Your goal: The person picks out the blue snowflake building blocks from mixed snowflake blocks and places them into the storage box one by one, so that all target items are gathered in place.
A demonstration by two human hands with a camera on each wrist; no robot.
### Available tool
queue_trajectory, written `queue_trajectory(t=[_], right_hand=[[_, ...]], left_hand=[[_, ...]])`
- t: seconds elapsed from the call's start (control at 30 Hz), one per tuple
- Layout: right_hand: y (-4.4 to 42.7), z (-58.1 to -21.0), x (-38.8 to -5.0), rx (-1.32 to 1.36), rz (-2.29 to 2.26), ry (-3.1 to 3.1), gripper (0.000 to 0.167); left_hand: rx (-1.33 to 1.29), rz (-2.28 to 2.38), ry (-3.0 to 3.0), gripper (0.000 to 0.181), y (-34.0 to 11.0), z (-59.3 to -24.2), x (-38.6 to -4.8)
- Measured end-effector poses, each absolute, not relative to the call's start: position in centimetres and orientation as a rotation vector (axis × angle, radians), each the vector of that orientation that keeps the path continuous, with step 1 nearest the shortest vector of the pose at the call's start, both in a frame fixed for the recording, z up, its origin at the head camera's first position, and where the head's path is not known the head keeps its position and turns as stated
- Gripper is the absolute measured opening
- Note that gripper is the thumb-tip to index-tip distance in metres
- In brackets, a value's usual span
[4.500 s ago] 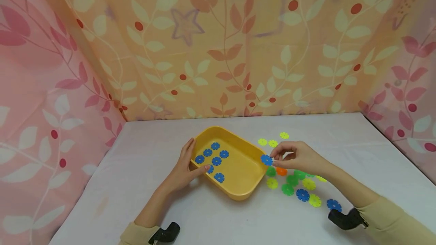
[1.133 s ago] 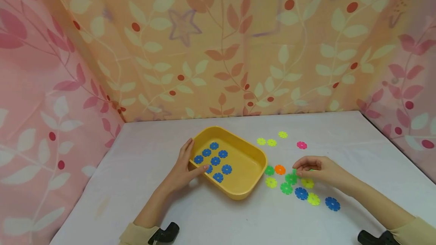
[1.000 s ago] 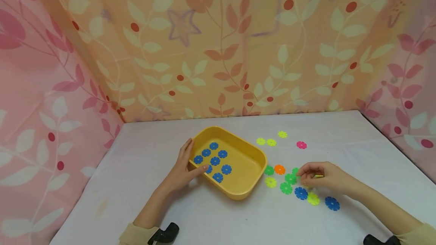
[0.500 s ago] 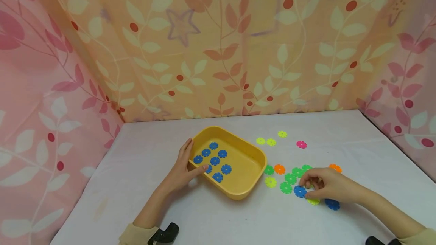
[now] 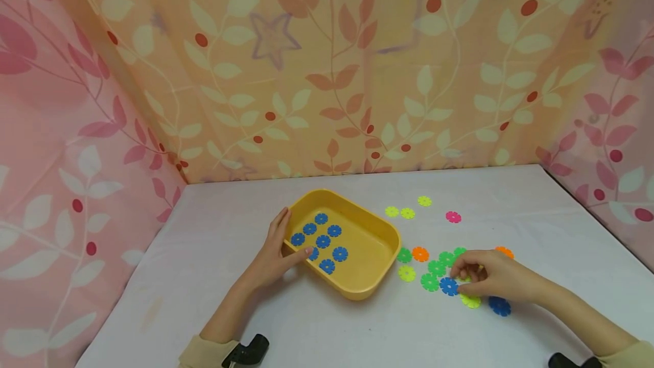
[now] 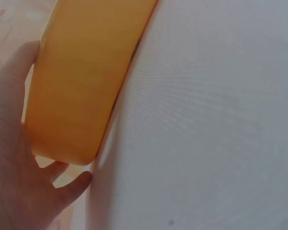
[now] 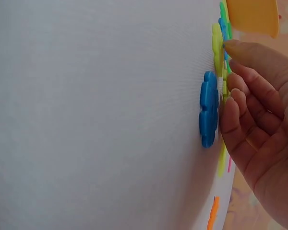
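Observation:
The yellow plastic tray (image 5: 370,254) lies at an angle mid-table, with several blue notched interlocking discs (image 5: 323,241) on its left part. My left hand (image 5: 272,257) grips its near-left corner, thumb over the rim and fingers along the outer wall. Right of the tray, my right hand (image 5: 498,278) has its thumb and index finger at the right edge of a blue notched disc (image 5: 449,286), pinching it low over the table. A yellow disc (image 5: 470,300) and a second blue disc (image 5: 499,306) lie under or beside that hand. The right fingers partly hide another yellow disc.
Several green discs (image 5: 436,268) lie just left of the right hand, with an orange disc (image 5: 420,254) near the tray. Farther back are yellow discs (image 5: 407,213) and a pink disc (image 5: 453,217). Another orange disc (image 5: 504,252) sits behind the right hand.
One more blue disc now lies in the tray. My right hand has come from the tray's edge back to the loose discs, and the blue disc at its fingertips has shifted slightly. My left hand stays put.

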State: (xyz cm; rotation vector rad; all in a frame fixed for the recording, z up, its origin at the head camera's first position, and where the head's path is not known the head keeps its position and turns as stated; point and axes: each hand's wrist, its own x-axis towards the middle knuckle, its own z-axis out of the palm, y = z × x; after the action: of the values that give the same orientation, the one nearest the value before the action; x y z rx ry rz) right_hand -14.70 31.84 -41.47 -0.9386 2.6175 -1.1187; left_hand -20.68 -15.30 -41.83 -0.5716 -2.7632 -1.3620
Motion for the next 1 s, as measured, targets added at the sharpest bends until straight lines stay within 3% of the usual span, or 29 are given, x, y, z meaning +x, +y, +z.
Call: queue_trajectory(t=[1.0], right_hand=[[31.59, -41.72, -14.78, -1.026, -1.107, 2.668, 0.013]], left_hand=[[-0.583, -1.326, -2.759, 0.103, -15.31, -41.72, -20.63]])
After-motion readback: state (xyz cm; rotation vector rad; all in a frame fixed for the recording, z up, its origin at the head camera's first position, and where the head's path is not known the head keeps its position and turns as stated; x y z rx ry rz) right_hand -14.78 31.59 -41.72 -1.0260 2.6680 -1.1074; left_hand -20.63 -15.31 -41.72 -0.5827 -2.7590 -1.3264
